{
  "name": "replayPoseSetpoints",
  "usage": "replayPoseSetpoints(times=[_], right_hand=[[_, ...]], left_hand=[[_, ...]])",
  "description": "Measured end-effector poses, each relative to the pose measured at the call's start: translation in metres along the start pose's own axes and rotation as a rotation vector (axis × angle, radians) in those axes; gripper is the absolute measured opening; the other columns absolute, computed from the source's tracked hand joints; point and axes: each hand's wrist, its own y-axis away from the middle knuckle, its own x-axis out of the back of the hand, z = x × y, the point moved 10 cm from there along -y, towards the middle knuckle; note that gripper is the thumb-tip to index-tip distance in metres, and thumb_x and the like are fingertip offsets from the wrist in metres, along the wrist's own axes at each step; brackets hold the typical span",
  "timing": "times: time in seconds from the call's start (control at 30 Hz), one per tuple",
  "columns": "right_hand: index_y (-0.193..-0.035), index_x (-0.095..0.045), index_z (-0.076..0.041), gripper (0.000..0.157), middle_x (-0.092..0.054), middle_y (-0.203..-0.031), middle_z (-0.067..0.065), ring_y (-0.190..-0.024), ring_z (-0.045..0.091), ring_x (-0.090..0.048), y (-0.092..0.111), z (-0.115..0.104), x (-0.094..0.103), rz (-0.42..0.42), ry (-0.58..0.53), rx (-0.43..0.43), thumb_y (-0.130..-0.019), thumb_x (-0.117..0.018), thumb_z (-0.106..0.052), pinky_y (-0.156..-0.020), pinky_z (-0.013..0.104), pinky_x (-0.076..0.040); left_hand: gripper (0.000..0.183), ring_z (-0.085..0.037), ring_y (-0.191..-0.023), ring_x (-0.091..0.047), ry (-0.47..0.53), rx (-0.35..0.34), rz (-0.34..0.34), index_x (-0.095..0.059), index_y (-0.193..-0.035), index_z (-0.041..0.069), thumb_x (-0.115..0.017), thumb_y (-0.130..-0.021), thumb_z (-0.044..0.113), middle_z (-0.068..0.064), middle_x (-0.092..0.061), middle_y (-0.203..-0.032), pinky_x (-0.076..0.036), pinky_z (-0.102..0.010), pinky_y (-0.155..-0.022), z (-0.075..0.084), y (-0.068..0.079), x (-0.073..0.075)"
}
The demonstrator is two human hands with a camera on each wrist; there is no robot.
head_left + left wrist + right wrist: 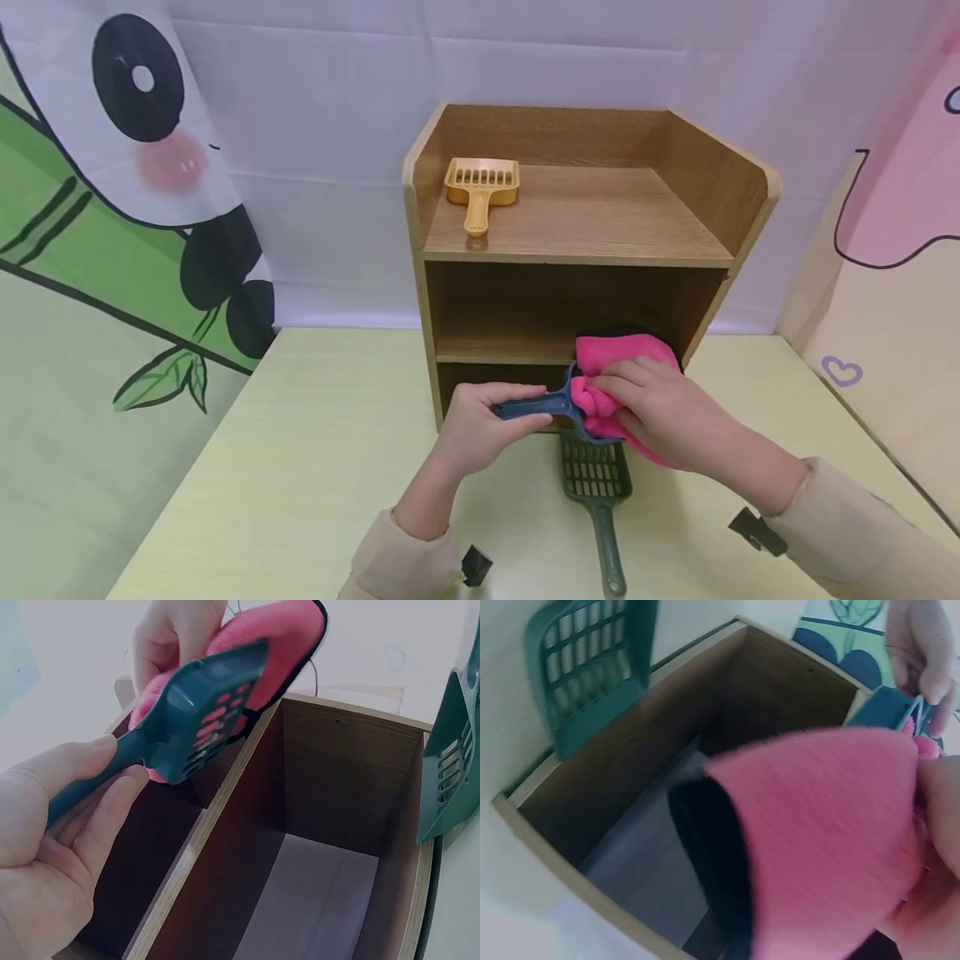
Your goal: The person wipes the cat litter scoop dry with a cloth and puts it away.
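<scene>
My left hand (474, 432) grips the handle of a blue slotted litter scoop (536, 406), held up before the wooden shelf. A bright pink cloth (628, 350) with a dark edging is in my right hand (671, 408), bunched under the fingers and pressed into the scoop's pan. In the left wrist view, pink shows through the slots of the scoop (174, 712). The cloth (825, 825) fills the middle of the right wrist view and hides part of the shelf. Below the hands lies a dark green litter scoop (609, 546), its handle pointing toward me.
The wooden shelf unit (577, 260) stands at the back of the pale table (315, 467). On its top level, to the left, sits a yellow litter scoop (477, 215). A printed cloth backdrop (322, 150) hangs behind.
</scene>
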Motion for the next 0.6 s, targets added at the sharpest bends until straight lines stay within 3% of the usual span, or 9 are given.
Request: replayPoseSetpoints(times=[0.1,0.17,0.3,0.43,0.6], right_hand=[[-0.106,-0.068,-0.008,0.034,-0.065,-0.096,0.003,-0.089,0.02,-0.06,0.001,0.0,-0.002,-0.013,0.077,0.015,-0.075,-0.079,-0.017,-0.075,0.036,-0.053],[-0.103,-0.069,-0.008,0.041,-0.065,-0.092,0.004,-0.085,0.019,-0.06,0.002,0.002,-0.003,-0.031,0.147,0.011,-0.066,-0.085,-0.016,-0.071,0.035,-0.053],[-0.099,-0.071,-0.007,0.04,-0.064,-0.087,0.005,-0.08,0.02,-0.058,0.005,0.009,-0.002,-0.07,0.251,-0.009,-0.064,-0.086,-0.019,-0.069,0.034,-0.051],[-0.097,-0.07,-0.006,0.039,-0.064,-0.086,0.006,-0.079,0.022,-0.057,0.007,0.016,0.005,-0.077,0.278,-0.022,-0.064,-0.085,-0.021,-0.07,0.036,-0.051],[-0.098,-0.067,-0.004,0.036,-0.062,-0.085,0.008,-0.079,0.024,-0.056,0.004,0.014,0.022,-0.009,0.253,-0.031,-0.065,-0.081,-0.013,-0.068,0.037,-0.051]], left_hand=[[0.032,-0.008,-0.06,-0.06,-0.014,-0.007,-0.002,-0.072,-0.105,-0.001,-0.079,-0.075,0.009,-0.016,-0.072,-0.099,-0.046,-0.018,-0.049,0.001,0.0,-0.001],[0.031,-0.007,-0.059,-0.06,-0.025,-0.017,0.006,-0.072,-0.104,0.0,-0.079,-0.075,0.008,-0.016,-0.072,-0.098,-0.046,-0.018,-0.049,0.003,0.0,0.001],[0.031,-0.007,-0.056,-0.058,-0.037,-0.015,0.02,-0.072,-0.103,-0.001,-0.08,-0.074,0.008,-0.016,-0.072,-0.097,-0.045,-0.017,-0.048,0.002,-0.001,0.004],[0.035,-0.008,-0.057,-0.057,-0.047,0.037,0.011,-0.071,-0.108,0.001,-0.079,-0.075,0.01,-0.016,-0.071,-0.103,-0.044,-0.017,-0.048,-0.002,-0.001,0.006],[0.039,-0.008,-0.057,-0.055,-0.063,0.095,0.023,-0.069,-0.113,0.004,-0.079,-0.076,0.012,-0.015,-0.07,-0.107,-0.043,-0.017,-0.047,-0.008,0.0,0.011]])
